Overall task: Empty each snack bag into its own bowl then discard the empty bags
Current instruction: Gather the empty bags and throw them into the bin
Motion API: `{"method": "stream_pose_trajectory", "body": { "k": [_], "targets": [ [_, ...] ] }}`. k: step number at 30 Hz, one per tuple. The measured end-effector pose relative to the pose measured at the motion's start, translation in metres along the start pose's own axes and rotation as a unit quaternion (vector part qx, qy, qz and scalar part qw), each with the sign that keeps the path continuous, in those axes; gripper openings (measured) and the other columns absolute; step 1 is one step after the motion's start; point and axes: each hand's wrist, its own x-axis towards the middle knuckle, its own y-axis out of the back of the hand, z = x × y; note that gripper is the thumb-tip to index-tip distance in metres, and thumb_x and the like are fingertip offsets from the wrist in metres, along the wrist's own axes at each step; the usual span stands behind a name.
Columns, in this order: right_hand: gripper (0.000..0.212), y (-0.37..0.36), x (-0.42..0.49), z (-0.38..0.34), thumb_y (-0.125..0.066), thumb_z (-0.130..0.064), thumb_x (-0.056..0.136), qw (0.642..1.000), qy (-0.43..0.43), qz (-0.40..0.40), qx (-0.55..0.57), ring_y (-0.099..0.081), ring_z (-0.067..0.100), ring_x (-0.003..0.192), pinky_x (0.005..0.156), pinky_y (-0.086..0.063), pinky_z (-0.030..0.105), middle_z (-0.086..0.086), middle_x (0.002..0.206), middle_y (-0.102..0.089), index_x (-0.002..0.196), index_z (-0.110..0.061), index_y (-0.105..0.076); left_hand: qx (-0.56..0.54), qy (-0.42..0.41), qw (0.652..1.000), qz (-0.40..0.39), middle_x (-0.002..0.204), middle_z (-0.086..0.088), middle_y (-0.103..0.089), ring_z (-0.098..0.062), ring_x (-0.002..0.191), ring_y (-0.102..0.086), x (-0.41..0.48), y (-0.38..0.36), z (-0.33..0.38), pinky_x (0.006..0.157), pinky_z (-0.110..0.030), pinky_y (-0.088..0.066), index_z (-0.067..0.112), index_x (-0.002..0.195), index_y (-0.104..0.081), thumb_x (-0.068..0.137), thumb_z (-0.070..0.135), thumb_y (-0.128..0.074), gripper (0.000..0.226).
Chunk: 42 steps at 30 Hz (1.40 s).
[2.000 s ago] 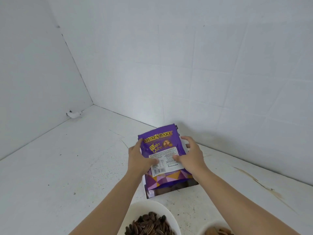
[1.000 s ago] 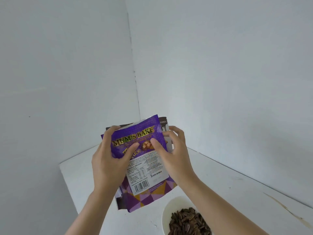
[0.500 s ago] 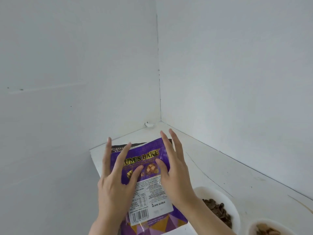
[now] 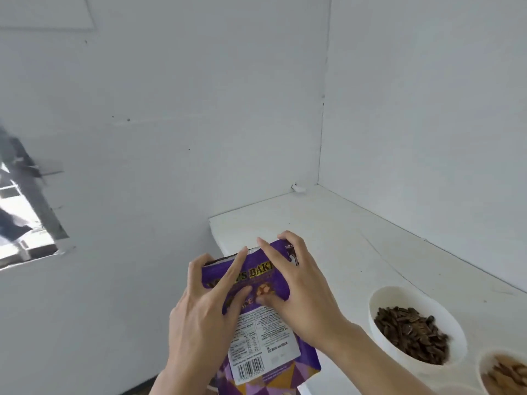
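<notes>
I hold a purple snack bag (image 4: 265,337) with a white label and barcode upright over the table's left edge. A second, darker bag shows behind its top right corner (image 4: 292,253). My left hand (image 4: 205,306) grips the left side, fingers wrapped over the top edge and thumb on the front. My right hand (image 4: 296,289) grips the right side, fingers curled over the top and thumb pressed on the front. A white bowl (image 4: 379,297) of dark seeds sits on the table to the right. A second white bowl (image 4: 484,363) with light brown snacks is at the bottom right.
The white table (image 4: 328,223) fits into a corner of white walls, its left edge just behind the bags. A small white scrap (image 4: 298,188) lies in the far corner. An opening in the left wall (image 4: 25,223) shows blurred shapes.
The bags were lifted off the table and carried left, past the table's left edge. My straight fingers have curled round the bags' top edge. The view swung left.
</notes>
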Motion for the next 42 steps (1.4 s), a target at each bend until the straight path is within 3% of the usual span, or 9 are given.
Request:
{"method": "stream_pose_trajectory", "body": {
  "k": [5,10,13,18,26,32,36,39,42],
  "targets": [
    [0.09,-0.029,-0.025,-0.039,-0.068,-0.057,0.086,0.997,-0.001,-0.064,-0.034,-0.024,0.01,0.14,0.109,-0.042,0.028,-0.02,0.159,0.001,0.155,-0.046,-0.012,0.014,0.022,0.999,-0.029,0.129,0.0,-0.045,-0.008,0.082,-0.062,-0.044,0.023,-0.027,0.047,-0.019,-0.047,0.046,0.147,-0.047,0.085,0.042,-0.076,0.069],
    [0.102,-0.067,-0.068,-0.072,-0.073,-0.058,0.079,0.991,-0.024,-0.117,-0.054,-0.026,0.012,0.134,0.107,-0.043,0.028,-0.017,0.155,-0.01,0.156,-0.047,-0.008,0.048,0.047,0.993,-0.094,0.134,-0.001,-0.043,-0.014,0.094,-0.064,-0.099,0.036,-0.054,0.046,-0.023,-0.052,0.044,0.149,-0.043,0.088,0.046,-0.071,0.067],
    [0.101,-0.089,-0.1,-0.081,-0.077,-0.054,0.079,0.991,-0.031,-0.122,-0.05,-0.029,0.016,0.133,0.107,-0.048,0.032,-0.014,0.154,-0.015,0.156,-0.046,-0.013,0.055,0.059,0.989,-0.124,0.138,-0.002,-0.04,-0.018,0.101,-0.064,-0.134,0.04,-0.064,0.052,-0.027,-0.058,0.042,0.151,-0.039,0.089,0.046,-0.07,0.069],
    [0.093,-0.1,-0.145,-0.096,-0.08,-0.041,0.081,0.993,-0.016,-0.105,-0.049,-0.031,0.019,0.136,0.099,-0.055,0.034,-0.01,0.153,-0.021,0.155,-0.041,-0.024,0.059,0.074,0.984,-0.152,0.145,-0.007,-0.032,-0.024,0.113,-0.057,-0.196,0.052,-0.056,0.066,-0.03,-0.061,0.037,0.158,-0.024,0.082,0.034,-0.081,0.095],
    [0.091,-0.115,-0.175,-0.097,-0.087,-0.042,0.072,0.995,0.013,-0.066,-0.075,-0.034,0.024,0.118,0.081,-0.06,0.037,0.002,0.143,-0.034,0.15,-0.027,-0.043,0.062,0.147,0.979,-0.126,0.146,-0.006,-0.027,-0.024,0.117,-0.055,-0.24,0.051,-0.043,0.061,-0.027,-0.058,0.043,0.158,-0.018,0.084,0.024,-0.079,0.098],
    [0.089,-0.147,-0.201,-0.066,-0.087,-0.043,0.072,0.994,-0.003,-0.083,-0.072,-0.042,0.025,0.112,0.084,-0.058,0.036,0.006,0.144,-0.038,0.149,-0.029,-0.043,0.066,0.162,0.976,-0.13,0.148,-0.008,-0.03,-0.024,0.117,-0.055,-0.266,0.007,-0.05,0.06,-0.026,-0.058,0.04,0.159,-0.021,0.085,0.02,-0.077,0.095],
    [0.083,-0.203,-0.216,-0.03,-0.087,-0.029,0.075,0.996,-0.007,-0.08,-0.043,-0.04,0.026,0.117,0.087,-0.058,0.04,0.007,0.143,-0.039,0.147,-0.028,-0.045,0.038,0.175,0.978,-0.111,0.147,-0.008,-0.031,-0.024,0.117,-0.054,-0.289,-0.054,-0.085,0.078,-0.035,-0.061,0.039,0.158,-0.027,0.085,0.013,-0.076,0.091],
    [0.08,-0.258,-0.229,0.007,-0.087,-0.02,0.073,0.998,-0.007,-0.059,-0.022,-0.04,0.024,0.115,0.089,-0.056,0.037,0.006,0.141,-0.039,0.143,-0.027,-0.049,0.021,0.171,0.981,-0.087,0.145,-0.008,-0.034,-0.021,0.114,-0.056,-0.311,-0.113,-0.118,0.082,-0.03,-0.059,0.036,0.157,-0.032,0.086,0.013,-0.076,0.087],
    [0.079,-0.321,-0.253,0.046,-0.086,-0.016,0.073,0.997,-0.001,-0.076,-0.026,-0.041,0.026,0.12,0.096,-0.054,0.041,0.007,0.142,-0.04,0.143,-0.026,-0.05,0.009,0.19,0.978,-0.087,0.142,-0.009,-0.037,-0.017,0.109,-0.057,-0.345,-0.177,-0.152,0.076,-0.025,-0.055,0.033,0.156,-0.035,0.086,0.015,-0.077,0.084]
  ]
}}
